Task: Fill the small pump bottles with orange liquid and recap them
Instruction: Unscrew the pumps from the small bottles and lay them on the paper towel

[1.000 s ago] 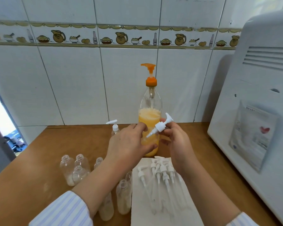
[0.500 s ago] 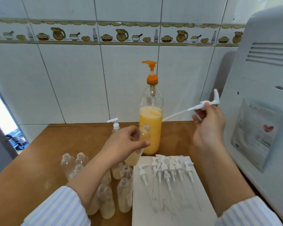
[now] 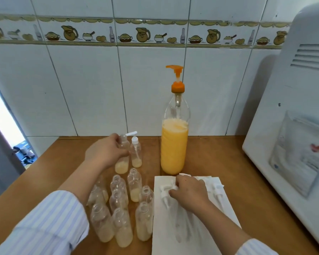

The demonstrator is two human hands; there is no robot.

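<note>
A tall clear bottle [image 3: 174, 150] half full of orange liquid, with an orange pump [image 3: 177, 78], stands at the back of the wooden table [image 3: 219, 159]. My left hand [image 3: 107, 153] grips an uncapped small bottle [image 3: 122, 163] standing upright on the table beside a small bottle [image 3: 136, 153] that wears a white pump cap. Both hold a little pale liquid. My right hand [image 3: 190, 192] lies on the white sheet [image 3: 173, 240], its fingers curled round a white pump cap [image 3: 172, 188] among other pump caps [image 3: 217, 188]. The tube under my hand is blurred.
Several open small bottles [image 3: 118, 218] with pale liquid at the bottom stand clustered in front of my left arm. A large white appliance [image 3: 293, 126] fills the right side. The tiled wall [image 3: 99, 89] closes the back, and a doorway [image 3: 4, 140] opens at the left.
My left hand carried the small uncapped bottle back and left and stood it beside the capped one. My right hand came down from the upper right with the pump cap onto the white sheet.
</note>
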